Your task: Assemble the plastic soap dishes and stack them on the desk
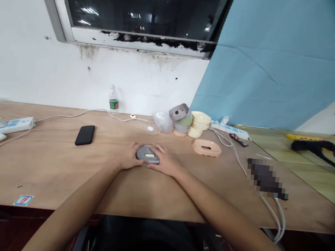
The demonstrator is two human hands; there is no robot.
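Observation:
A grey plastic dish, rounded in outline with a pale oval slot or piece at its middle, rests on the wooden table in front of me. My left hand curls around its left side. On the right side, my right hand grips it, the fingers reaching over the top edge and the thumb along the near edge. A peach plastic dish with an oval opening sits to the right, apart from both hands. Behind it stand a stack of pale yellow dishes and a pile of grey, green and peach ones.
A black phone lies to the left. Power strips stand at the far left and back right, with white cables across the table. A bottle and clear plastic bags are near the wall. A dark pixelated object lies right.

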